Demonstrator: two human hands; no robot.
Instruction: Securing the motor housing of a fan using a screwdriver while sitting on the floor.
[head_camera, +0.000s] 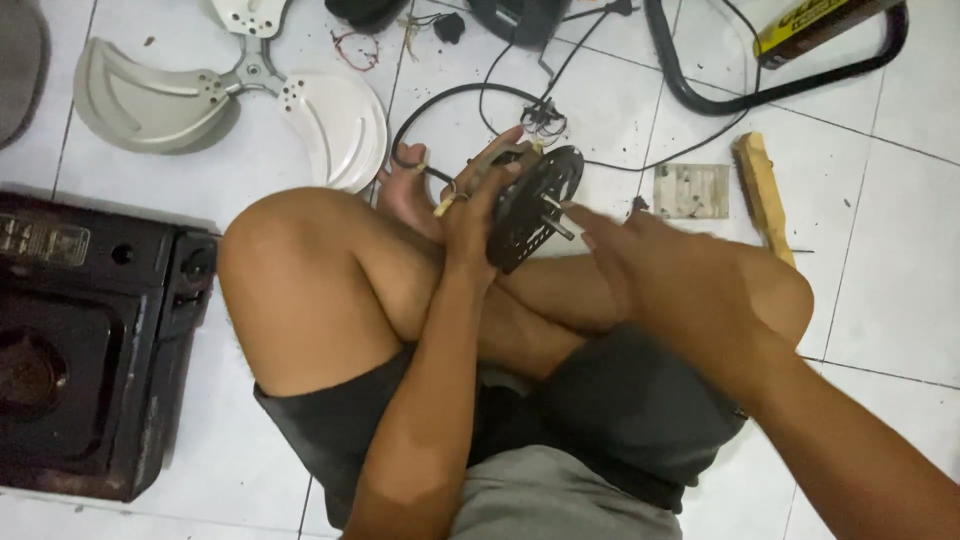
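1. Left hand (470, 215) clenched round the motor (530, 205), up over the knees at 12 o'clock.
2. Right hand (650, 265) open, empty, fingers nearly at the shaft (555, 222).
3. I'd brace the motor steady and keep the wires (480, 100) slack.

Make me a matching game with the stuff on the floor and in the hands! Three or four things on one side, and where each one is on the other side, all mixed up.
Things:
1. black round motor part
2. pale fan blades
3. black stove
4. wooden stick

Places:
A. on the floor at the left edge, beside the knee
B. on the tiles at top left
C. held in the left hand
D. on the tiles, right of the small square plate

Pairs: 1-C, 2-B, 3-A, 4-D
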